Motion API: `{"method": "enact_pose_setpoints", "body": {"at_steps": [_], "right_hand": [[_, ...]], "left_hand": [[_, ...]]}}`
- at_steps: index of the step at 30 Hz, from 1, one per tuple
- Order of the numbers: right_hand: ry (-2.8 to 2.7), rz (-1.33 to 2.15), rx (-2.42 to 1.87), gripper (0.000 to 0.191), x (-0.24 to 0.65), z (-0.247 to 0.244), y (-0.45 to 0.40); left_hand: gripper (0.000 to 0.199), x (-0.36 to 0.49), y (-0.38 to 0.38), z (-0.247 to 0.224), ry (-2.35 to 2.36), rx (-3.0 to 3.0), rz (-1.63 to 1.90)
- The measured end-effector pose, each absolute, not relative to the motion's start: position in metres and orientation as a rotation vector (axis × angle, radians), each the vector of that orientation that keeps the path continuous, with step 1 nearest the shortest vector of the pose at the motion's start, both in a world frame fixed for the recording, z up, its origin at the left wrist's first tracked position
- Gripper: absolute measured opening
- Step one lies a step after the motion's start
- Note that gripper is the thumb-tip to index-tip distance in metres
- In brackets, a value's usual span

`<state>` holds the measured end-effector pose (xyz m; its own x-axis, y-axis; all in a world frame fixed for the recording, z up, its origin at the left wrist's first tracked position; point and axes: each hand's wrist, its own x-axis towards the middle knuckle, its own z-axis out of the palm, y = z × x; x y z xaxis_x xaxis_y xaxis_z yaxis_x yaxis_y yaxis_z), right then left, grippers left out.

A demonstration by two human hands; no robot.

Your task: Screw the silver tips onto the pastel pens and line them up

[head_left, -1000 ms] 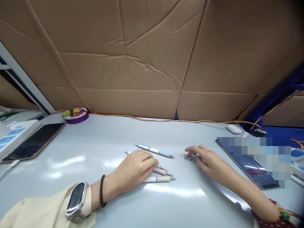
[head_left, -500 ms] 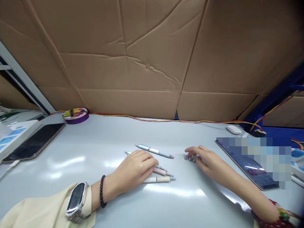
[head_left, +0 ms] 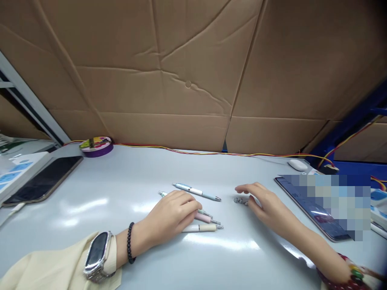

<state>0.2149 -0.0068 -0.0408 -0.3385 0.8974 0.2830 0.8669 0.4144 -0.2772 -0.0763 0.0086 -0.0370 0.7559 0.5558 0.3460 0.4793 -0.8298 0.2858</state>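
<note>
My left hand (head_left: pixel 173 215) lies palm down across a loose group of pens, its fingers relaxed and the fingertips partly hidden. From beneath it show a white and cream pen (head_left: pixel 207 228), a pink pen (head_left: pixel 204 217) and a green-tinted pen (head_left: pixel 162 193). Just beyond, a light blue and white pen (head_left: pixel 196 191) lies apart from the hand. My right hand (head_left: pixel 261 203) hovers open, thumb and fingers apart, over several small grey pieces (head_left: pixel 240 200) on the table. The fingers partly hide these pieces, and their kind is unclear.
A phone (head_left: pixel 45 179) with a white cable lies at the left beside a white and blue box (head_left: pixel 24 169). A round purple tin (head_left: pixel 96 147) stands at the back left. A tablet-like device (head_left: pixel 314 213), partly blurred out, lies right. Wires (head_left: pixel 196 153) run along the cardboard wall (head_left: pixel 169 92).
My right hand's fingers have lifted and opened slightly, showing more of the small grey pieces. My left hand and the pens stay in place.
</note>
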Motion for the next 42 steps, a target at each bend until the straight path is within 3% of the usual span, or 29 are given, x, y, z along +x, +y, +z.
{"method": "enact_pose_setpoints", "body": {"at_steps": [13,23,29,34,42], "right_hand": [[-2.248,-0.435,-1.199,0.014,0.152,-0.056,-0.002],[-2.022,-0.146,-0.938,0.012,0.148,-0.036,-0.026],[-2.100,0.058,-0.769,0.030,0.154,-0.036,-0.028],[-2.166,0.129,-0.895,0.009,0.157,-0.037,-0.026],[-2.125,0.130,-0.972,0.010,0.154,-0.037,-0.029]], "left_hand": [[0.019,-0.075,0.010,-0.039,0.822,2.796,0.670],[0.013,-0.074,0.008,-0.028,0.823,3.117,1.207],[0.025,-0.073,0.005,-0.029,0.810,3.115,1.027],[0.026,-0.072,0.003,-0.031,0.822,3.096,0.927],[0.025,-0.073,0.003,-0.030,0.841,3.115,0.855]]}}
